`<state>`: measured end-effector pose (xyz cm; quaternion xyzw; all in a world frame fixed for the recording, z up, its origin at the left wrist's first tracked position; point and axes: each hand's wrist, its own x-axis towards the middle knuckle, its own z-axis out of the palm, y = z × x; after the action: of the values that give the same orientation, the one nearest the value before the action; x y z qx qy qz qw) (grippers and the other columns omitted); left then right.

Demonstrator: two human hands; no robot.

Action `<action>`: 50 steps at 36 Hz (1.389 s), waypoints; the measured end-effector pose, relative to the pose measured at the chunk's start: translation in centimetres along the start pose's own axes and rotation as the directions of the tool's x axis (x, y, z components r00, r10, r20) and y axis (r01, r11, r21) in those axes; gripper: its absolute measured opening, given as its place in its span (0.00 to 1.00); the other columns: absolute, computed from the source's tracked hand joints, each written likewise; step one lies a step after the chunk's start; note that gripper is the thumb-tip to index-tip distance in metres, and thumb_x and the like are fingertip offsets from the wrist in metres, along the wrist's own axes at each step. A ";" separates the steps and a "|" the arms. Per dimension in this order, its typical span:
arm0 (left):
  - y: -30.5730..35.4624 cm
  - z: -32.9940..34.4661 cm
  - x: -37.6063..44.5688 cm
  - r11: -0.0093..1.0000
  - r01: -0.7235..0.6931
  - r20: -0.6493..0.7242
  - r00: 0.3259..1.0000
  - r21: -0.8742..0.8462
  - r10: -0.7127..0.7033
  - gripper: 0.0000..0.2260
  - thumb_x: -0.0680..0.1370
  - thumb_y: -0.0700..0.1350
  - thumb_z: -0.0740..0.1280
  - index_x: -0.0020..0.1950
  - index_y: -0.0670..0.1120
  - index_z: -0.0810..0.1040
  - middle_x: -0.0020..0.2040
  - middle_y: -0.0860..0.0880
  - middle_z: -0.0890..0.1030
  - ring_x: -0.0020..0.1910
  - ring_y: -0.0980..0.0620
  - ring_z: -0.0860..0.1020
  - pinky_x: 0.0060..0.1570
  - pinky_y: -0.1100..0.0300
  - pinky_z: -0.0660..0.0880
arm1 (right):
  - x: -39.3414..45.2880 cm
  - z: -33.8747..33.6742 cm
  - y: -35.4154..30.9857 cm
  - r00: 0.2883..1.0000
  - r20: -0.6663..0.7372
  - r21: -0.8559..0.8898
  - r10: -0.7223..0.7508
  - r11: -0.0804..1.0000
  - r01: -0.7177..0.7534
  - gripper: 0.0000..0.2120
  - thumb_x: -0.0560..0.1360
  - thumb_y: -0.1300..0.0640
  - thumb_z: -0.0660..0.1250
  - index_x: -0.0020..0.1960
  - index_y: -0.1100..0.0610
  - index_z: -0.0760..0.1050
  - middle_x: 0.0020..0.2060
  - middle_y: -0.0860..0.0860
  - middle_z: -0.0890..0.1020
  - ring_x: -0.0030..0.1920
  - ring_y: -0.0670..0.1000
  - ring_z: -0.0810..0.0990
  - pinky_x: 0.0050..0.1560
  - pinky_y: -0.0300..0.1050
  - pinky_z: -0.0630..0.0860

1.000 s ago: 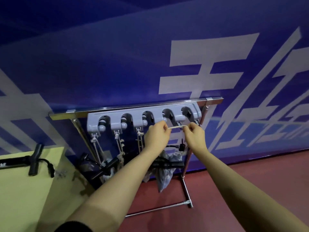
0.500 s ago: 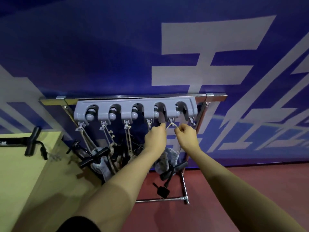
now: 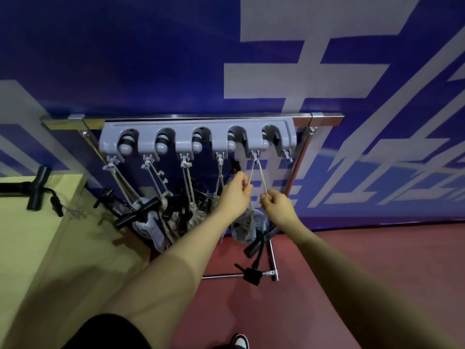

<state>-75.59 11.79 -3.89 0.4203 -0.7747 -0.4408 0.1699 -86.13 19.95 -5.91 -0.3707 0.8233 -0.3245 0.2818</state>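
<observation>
Pale twisted cord loop [image 3: 262, 177], centre of frame, hangs as a narrow inverted V from the fifth hook [image 3: 255, 155] of a smooth grey plastic rack [image 3: 201, 124] with rounded slots. Left hand [image 3: 236, 195] pinches one strand, right hand [image 3: 276, 205] the other.

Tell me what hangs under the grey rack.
Cords hang from its hooks, carrying black handles and grey bags. The left hand and right hand pinch one cord. The left arm hides some of the bundle.

Taut pale cord loop [image 3: 262, 176] (on hook [image 3: 255, 155])
</observation>
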 end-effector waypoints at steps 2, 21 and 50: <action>-0.1 0.2 -0.2 1.000 0.001 0.008 1.000 -0.031 -0.001 0.07 0.80 0.43 0.59 0.44 0.45 0.64 0.35 0.43 0.73 0.33 0.48 0.68 0.36 0.55 0.66 | 0.0 0.5 0.6 1.000 -0.004 -0.021 -0.012 1.000 0.012 0.12 0.80 0.55 0.56 0.39 0.57 0.70 0.32 0.52 0.76 0.37 0.56 0.75 0.41 0.50 0.72; 0.1 -0.5 -3.1 0.987 0.064 -0.010 0.998 -0.148 -0.066 0.05 0.81 0.43 0.58 0.49 0.42 0.69 0.36 0.46 0.77 0.31 0.54 0.78 0.30 0.67 0.72 | -1.8 0.7 0.2 0.976 0.206 -0.397 0.076 0.918 0.012 0.13 0.75 0.62 0.59 0.55 0.57 0.79 0.51 0.56 0.82 0.51 0.60 0.80 0.52 0.53 0.77; -5.3 2.7 -3.8 0.987 0.012 0.154 0.987 0.163 -0.038 0.07 0.77 0.34 0.54 0.46 0.45 0.60 0.41 0.44 0.69 0.36 0.47 0.66 0.37 0.52 0.65 | -3.1 3.5 4.4 0.984 0.175 -0.097 0.030 0.995 -0.013 0.07 0.81 0.61 0.53 0.46 0.60 0.67 0.41 0.54 0.74 0.41 0.55 0.70 0.41 0.44 0.65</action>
<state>-72.43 14.97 -9.35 0.4064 -0.8136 -0.4102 0.0682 -83.72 23.52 -10.68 -0.4022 0.8137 -0.2475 0.3391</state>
